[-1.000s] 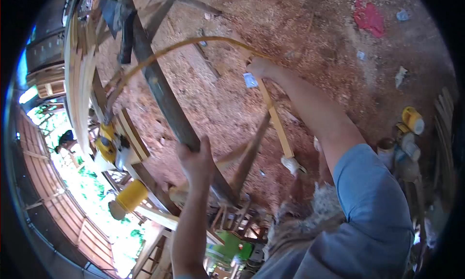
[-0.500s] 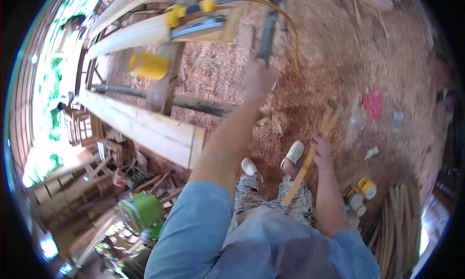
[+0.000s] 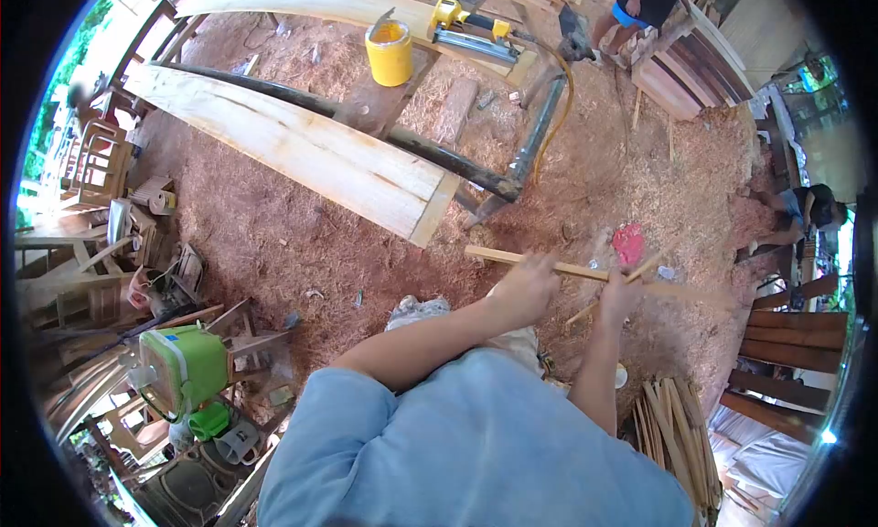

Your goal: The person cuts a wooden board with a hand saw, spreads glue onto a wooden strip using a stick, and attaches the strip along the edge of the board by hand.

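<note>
My left hand (image 3: 528, 294) is closed around a thin wooden strip (image 3: 494, 253), which lies crosswise in front of my body. To its right my right hand (image 3: 622, 298) is closed too, gripping wooden strips where they cross. One of these, a slanting strip (image 3: 648, 264), sticks out above and below the fingers. Another length, pointing right, is smeared by motion, and I cannot tell whether it is the same piece the left hand holds. Both hands are over the shaving-covered ground (image 3: 439, 271).
A long board (image 3: 302, 152) rests on a metal pipe frame (image 3: 457, 168). Beyond are a yellow bucket (image 3: 390, 62) and a yellow nail gun (image 3: 448, 15) with its hose (image 3: 564, 97). A green container (image 3: 186, 362) stands left, wood strips (image 3: 677, 426) right. Two people are at the right.
My left hand has come back from near the pipe frame and now grips a strip beside my right hand. The strips have turned from steep to crosswise. The view has swung right.
</note>
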Motion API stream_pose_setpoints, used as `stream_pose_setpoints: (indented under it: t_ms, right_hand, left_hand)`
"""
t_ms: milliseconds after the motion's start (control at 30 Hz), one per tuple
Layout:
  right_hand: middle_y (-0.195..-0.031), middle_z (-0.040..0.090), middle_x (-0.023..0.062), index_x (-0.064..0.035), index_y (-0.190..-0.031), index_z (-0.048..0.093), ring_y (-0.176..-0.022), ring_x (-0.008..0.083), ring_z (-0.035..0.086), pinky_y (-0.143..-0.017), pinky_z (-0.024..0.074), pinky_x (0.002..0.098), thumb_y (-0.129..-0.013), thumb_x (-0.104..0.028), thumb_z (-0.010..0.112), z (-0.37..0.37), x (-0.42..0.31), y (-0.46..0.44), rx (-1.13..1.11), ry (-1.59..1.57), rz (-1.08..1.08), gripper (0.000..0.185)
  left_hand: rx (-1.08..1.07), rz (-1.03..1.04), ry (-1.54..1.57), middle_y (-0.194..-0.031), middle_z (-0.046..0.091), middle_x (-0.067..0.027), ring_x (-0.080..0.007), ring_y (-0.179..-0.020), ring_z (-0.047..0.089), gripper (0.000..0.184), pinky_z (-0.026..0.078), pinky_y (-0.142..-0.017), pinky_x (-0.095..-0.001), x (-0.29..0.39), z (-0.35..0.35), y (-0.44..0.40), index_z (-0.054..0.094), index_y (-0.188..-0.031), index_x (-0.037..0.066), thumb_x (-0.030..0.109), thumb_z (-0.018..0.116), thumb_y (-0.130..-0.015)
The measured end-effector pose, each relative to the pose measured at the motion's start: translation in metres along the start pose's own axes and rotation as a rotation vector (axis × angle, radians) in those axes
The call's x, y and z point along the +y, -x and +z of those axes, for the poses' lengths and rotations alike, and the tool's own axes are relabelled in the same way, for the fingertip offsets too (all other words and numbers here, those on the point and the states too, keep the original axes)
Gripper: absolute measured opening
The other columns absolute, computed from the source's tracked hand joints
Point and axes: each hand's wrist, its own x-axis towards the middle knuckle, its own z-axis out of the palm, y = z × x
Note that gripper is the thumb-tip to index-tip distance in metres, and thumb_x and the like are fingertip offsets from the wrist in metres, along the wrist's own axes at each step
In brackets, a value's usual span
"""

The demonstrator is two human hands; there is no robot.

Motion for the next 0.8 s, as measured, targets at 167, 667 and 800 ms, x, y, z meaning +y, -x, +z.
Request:
stream_pose_setpoints:
  t_ms: [167,667,800]
  right_hand:
    - [-0.098,0.061,0.0126,-0.0011,-0.131,0.049,-0.059,0.0142,0.054,-0.043,0.0444,0.0278,-0.089,-0.007,0.06,0.026,-0.097,0.036,-0.274,-0.233,0.081,0.044]
    - [-0.084,0.057,0.0026,-0.0013,-0.111,0.056,-0.066,0.01,0.053,-0.059,0.0427,0.0245,-0.102,-0.015,0.052,0.123,-0.165,-0.021,-0.83,0.055,-0.629,0.017]
    - [-0.09,0.066,0.0138,0.0,-0.111,0.06,-0.074,0.0232,0.065,-0.068,0.0498,0.0352,-0.098,-0.015,0.055,0.153,-0.197,-0.01,-1.058,0.064,-0.389,0.02]
  left_hand:
    - [-0.152,-0.226,-0.004,-0.119,0.06,-0.0159,-0.0343,-0.116,0.057,0.016,0.045,-0.099,-0.0431,-0.02,-0.045,0.01,0.071,-0.089,0.006,0.006,0.065,-0.073]
    - [1.067,-0.774,0.215,-0.079,0.057,-0.0029,-0.01,-0.067,0.051,0.028,0.043,-0.06,-0.0265,-0.078,-0.188,0.1,0.063,-0.088,-0.001,0.019,0.053,-0.105]
    - [1.341,-0.721,0.397,-0.074,0.052,0.0054,-0.0038,-0.067,0.046,0.02,0.038,-0.058,-0.0222,-0.087,-0.217,0.117,0.063,-0.094,0.006,0.021,0.055,-0.105]
